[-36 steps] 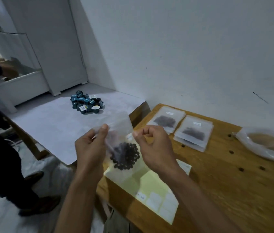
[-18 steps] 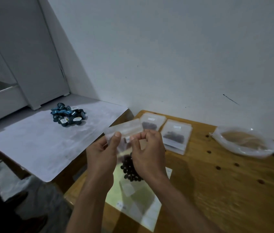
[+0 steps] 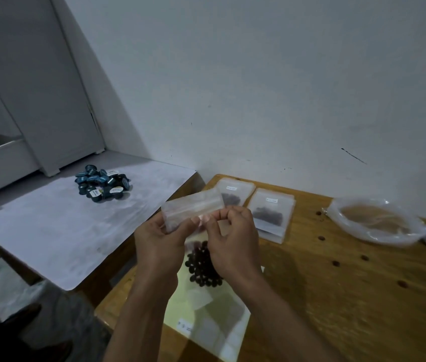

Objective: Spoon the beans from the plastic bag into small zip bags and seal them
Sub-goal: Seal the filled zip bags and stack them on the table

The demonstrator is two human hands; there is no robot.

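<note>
Two filled zip bags [image 3: 269,214] are laid flat near the wall on the wooden surface [image 3: 337,296], with the big plastic bag [image 3: 374,220] off to the right and a pile of blue capsules [image 3: 102,185] on the white sheet. The small zip bag [image 3: 193,209] with dark beans [image 3: 201,267] is held above a yellow sheet [image 3: 206,327], its top strip pinched by the left hand [image 3: 162,246] and right hand [image 3: 232,244], thumbs nearly touching.
</note>
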